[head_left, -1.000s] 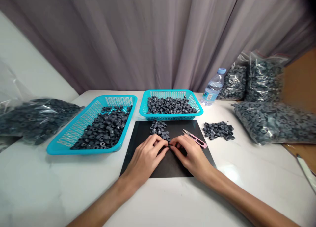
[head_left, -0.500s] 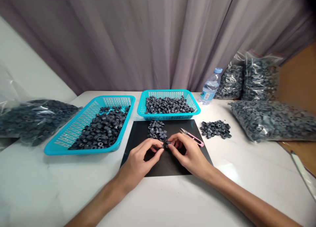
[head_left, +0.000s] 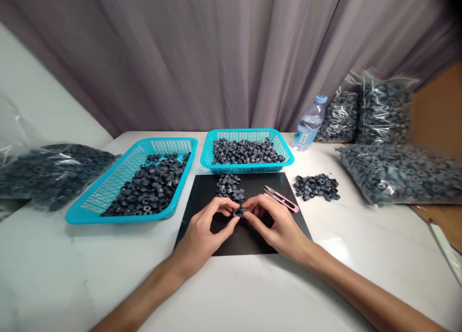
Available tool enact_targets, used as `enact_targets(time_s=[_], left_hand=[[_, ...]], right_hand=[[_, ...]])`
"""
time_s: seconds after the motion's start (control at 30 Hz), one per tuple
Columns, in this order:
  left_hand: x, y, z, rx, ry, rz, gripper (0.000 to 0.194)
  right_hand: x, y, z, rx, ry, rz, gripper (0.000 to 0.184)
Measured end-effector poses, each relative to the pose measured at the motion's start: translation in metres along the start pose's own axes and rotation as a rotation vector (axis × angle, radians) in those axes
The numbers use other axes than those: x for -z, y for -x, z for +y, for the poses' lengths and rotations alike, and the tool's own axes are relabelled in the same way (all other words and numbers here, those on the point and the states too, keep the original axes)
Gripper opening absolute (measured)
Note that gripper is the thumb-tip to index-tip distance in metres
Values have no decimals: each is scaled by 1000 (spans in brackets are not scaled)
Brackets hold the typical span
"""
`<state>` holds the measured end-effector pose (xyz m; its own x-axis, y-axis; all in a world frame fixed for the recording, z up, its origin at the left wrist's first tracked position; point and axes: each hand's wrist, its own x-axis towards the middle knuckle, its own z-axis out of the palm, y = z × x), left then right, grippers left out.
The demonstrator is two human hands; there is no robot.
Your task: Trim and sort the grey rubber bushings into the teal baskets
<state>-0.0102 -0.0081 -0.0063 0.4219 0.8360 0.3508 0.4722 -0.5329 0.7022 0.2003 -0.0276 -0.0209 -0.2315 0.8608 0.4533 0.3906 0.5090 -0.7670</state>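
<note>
A small dark grey ring-shaped piece (head_left: pixel 238 212) is pinched between the fingertips of both hands above a black mat (head_left: pixel 231 240). My left hand (head_left: pixel 209 221) grips its left side with thumb and forefinger, and my right hand (head_left: pixel 276 221) grips its right side the same way. Just beyond the fingertips lies a small heap of similar grey pieces (head_left: pixel 229 186) on the mat. Beside my right hand rest pink-handled thread snips (head_left: pixel 283 200), blades pointing away to the left.
Two turquoise baskets (head_left: pixel 132 220) (head_left: pixel 249 168) hold many grey pieces, at left and at the back. A loose pile (head_left: pixel 316 186) lies right of the mat. A water bottle (head_left: pixel 309 125) and filled plastic bags (head_left: pixel 400 173) stand at right; another bag (head_left: pixel 57 173) lies at left.
The ring-shaped piece between my fingertips has turned so its hole now faces up toward me. My hands stay in nearly the same place; the view has shifted slightly.
</note>
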Motion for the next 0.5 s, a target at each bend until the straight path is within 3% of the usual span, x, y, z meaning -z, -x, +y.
enact_targets(time_s=[0.3,0.5], left_hand=[[1,-1,1,-36,-50,30,17],[2,-1,1,-7,34,18,18]], right_hand=[[0,2,2,51,68,-15,10],[0,2,2,82,119,-34,10]])
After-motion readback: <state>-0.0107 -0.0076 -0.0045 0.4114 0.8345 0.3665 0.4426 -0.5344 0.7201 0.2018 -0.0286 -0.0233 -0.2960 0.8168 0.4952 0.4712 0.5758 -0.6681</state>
